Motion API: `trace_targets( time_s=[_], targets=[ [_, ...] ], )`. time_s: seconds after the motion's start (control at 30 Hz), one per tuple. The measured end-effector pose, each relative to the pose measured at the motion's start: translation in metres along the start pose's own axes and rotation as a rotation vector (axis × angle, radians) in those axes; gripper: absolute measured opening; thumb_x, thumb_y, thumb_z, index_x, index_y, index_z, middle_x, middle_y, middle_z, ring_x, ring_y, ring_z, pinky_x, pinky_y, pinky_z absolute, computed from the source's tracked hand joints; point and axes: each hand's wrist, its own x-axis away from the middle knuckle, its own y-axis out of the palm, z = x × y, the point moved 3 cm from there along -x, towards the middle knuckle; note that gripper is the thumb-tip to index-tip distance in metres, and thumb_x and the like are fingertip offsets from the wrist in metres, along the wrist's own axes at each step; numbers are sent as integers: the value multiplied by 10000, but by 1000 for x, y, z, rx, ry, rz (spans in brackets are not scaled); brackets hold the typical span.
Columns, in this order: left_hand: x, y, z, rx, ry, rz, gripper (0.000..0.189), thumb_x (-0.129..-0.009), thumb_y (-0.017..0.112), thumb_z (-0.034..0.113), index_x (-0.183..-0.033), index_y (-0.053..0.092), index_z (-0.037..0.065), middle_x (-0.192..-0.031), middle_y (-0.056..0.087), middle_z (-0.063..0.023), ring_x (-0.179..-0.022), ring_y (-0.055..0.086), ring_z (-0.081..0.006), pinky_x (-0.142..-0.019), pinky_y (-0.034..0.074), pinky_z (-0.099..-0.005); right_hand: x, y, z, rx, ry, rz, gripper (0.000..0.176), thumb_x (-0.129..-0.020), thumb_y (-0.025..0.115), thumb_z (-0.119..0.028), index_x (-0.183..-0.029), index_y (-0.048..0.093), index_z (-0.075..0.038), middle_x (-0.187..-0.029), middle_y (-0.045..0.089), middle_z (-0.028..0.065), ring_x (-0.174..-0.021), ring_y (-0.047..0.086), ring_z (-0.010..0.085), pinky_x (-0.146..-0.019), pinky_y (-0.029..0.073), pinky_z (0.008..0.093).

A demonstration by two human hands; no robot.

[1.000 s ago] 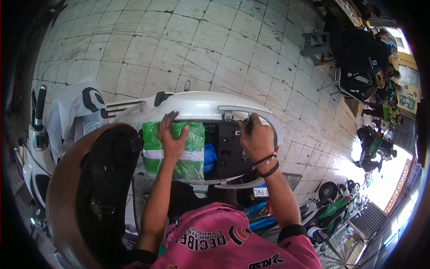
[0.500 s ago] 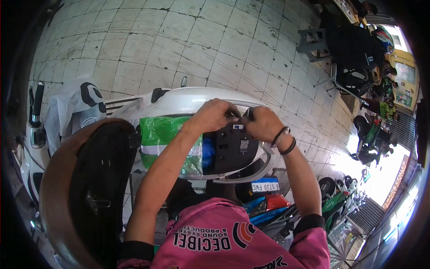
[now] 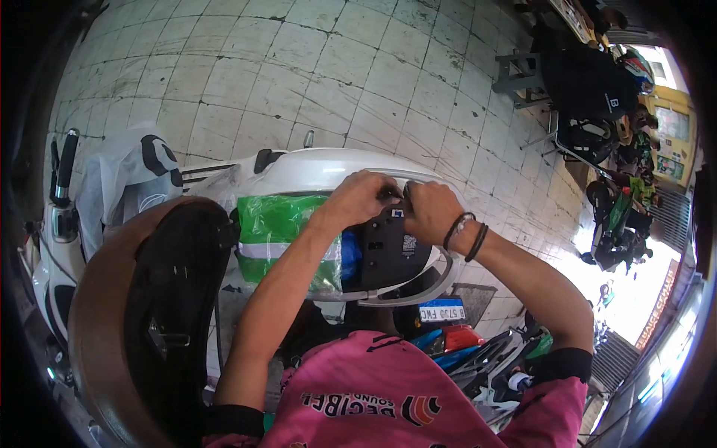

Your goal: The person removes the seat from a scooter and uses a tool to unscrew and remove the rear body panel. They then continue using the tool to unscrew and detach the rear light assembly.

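Both our hands meet at the far edge of the black panel [image 3: 392,257]. It lies face up in the scooter's [image 3: 321,168] open bay, just right of the green bag [image 3: 276,224] and inside the loop of the rail [image 3: 447,263]. Our left hand [image 3: 357,196] is curled, its fingers narrow and pinched at that edge. Our right hand [image 3: 429,210] is closed the same way, knuckles up. Whatever small part they pinch is hidden, so we cannot tell what it is.

We judge this to be fine fingertip work. It goes best with wrists braced on the bodywork, forearms clear of the bag, and one hand steadying while the other works.

The scooter's long axis runs left to right, with the tail to the right and the raised seat [image 3: 172,299] at the left. The panel sits along that axis, its label [image 3: 408,243] facing up.
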Motion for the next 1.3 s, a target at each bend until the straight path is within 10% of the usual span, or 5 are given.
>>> trace_targets(
  time_s=[0.33, 0.57, 0.93, 1.07, 1.3],
  targets=[
    [8, 10, -20, -66, 103, 91, 258, -840, 733, 84, -1096, 757, 59, -1019, 764, -169, -990, 719, -380, -869, 575, -446, 15, 10, 0, 460, -792, 96, 240, -878, 650, -189, -994, 730, 6, -1042, 695, 194, -891, 731, 294, -735, 616, 388],
    [2, 19, -23, 45, 32, 122, 208, -878, 786, 120, -1063, 771, 25, -1029, 780, -145, -939, 749, -316, -857, 587, -380, 18, 18, 20, -68, -18, -151, 342, -867, 695, -184, -1085, 663, 77, -1006, 717, 290, -930, 719, 456, -810, 590, 535],
    [3, 17, -21, -82, 2, 86, 240, -902, 765, 216, -1056, 781, 33, -1024, 764, -171, -962, 716, -384, -852, 573, -433, 0, 3, 27, 320, -705, 377, 273, -890, 614, -119, -1122, 700, -5, -1024, 691, 176, -833, 737, 319, -738, 599, 450],
    [4, 25, -21, -9, 30, 165, 219, -896, 779, 163, -1060, 777, 20, -1020, 775, -158, -929, 750, -330, -834, 591, -392, 25, 26, 43, -366, 108, 455, 280, -896, 715, -221, -1066, 699, 1, -931, 737, 197, -809, 731, 373, -713, 569, 498],
    [2, 17, -19, -24, 23, 143, 256, -834, 802, 101, -1058, 760, -16, -1002, 776, -175, -891, 762, -320, -805, 598, -382, 25, 27, 13, -368, 146, 526, 274, -901, 725, -259, -908, 699, 14, -774, 712, 249, -772, 714, 449, -712, 559, 537]
  ],
)
